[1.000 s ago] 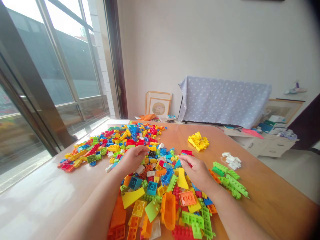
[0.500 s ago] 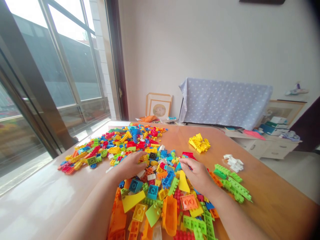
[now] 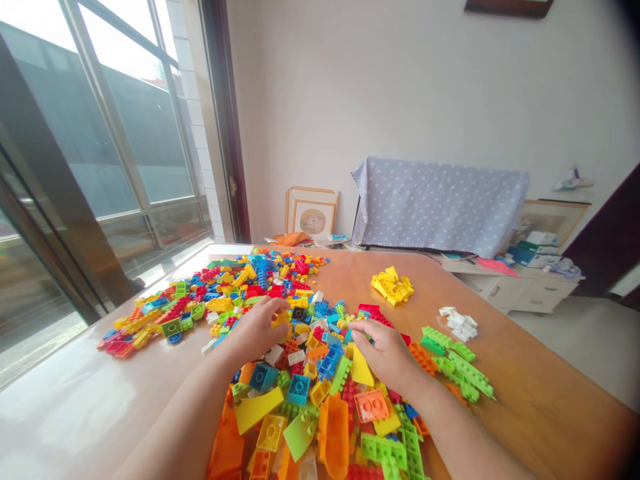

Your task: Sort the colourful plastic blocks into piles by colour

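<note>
Showing both bare hands over a loose heap of plastic studded building bricks (image 3: pixel 330 360), the head view sets the heap on a glossy brown table (image 3: pixel 540 407), running from the near edge toward the far left. The two hands stand well apart from each other, with bricks between them. The person's left hand (image 3: pixel 261 328) has its thumb and fingers parted, yellow bits showing in the gap beside a black brick (image 3: pixel 299 313); whether it touches any cannot be told. The right hand (image 3: pixel 383 348) lies palm down over the heap's right side, near a smooth yellow curved piece (image 3: pixel 361 368); its underside is hidden, so its grip cannot be told.

The bricks are glossy and mixed in colour and shape, some studs up, others turned to show hollow undersides. Nearest the viewer are a long orange trough-like piece (image 3: pixel 334 437), an orange plate with two rings (image 3: pixel 371 405) and a teal block (image 3: pixel 299 389) with one round tube inside. Right of the heap lie three sorted-looking groups: yellow bricks (image 3: pixel 393 287) farthest off, white bricks (image 3: pixel 459 324) and long lime-green bricks (image 3: pixel 467 373). Beyond the table hangs a pale blue dotted cloth (image 3: pixel 440 207).
</note>
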`<action>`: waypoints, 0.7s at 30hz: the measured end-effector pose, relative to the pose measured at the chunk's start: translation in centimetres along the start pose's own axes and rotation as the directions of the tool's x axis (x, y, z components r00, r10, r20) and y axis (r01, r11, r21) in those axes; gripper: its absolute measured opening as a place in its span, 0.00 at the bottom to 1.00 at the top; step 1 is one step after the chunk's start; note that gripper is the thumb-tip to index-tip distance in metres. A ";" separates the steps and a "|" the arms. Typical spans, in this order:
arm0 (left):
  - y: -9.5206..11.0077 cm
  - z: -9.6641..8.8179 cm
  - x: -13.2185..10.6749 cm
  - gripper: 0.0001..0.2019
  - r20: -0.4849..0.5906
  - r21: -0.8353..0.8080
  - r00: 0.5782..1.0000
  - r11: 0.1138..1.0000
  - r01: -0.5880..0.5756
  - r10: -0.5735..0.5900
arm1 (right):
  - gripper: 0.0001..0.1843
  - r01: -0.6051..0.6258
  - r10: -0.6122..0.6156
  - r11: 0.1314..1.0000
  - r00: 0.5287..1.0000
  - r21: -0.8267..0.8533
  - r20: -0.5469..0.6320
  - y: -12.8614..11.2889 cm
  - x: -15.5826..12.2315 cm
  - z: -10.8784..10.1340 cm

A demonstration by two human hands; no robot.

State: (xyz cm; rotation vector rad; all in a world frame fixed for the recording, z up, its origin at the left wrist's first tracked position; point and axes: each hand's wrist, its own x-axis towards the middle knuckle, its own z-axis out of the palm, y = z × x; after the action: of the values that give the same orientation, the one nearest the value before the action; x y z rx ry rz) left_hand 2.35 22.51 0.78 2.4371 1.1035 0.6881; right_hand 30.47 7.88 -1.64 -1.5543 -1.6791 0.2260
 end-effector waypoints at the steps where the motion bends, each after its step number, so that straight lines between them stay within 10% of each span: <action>1: 0.1 0.0 0.1 0.17 -0.002 -0.002 1.000 1.000 0.006 -0.006 | 0.14 0.006 -0.006 1.000 1.000 -0.003 -0.002 -0.1 0.0 0.0; 21: 3.7 -0.5 0.0 0.21 0.109 -0.641 0.981 0.743 0.192 -0.160 | 0.16 0.049 -0.048 0.997 0.999 0.067 -0.021 -2.1 0.2 -0.1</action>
State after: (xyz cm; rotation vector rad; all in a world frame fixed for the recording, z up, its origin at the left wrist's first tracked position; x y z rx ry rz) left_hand 4.20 20.25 3.09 1.7163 0.8645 0.7852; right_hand 28.96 7.57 -0.17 -1.4602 -1.6747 0.2389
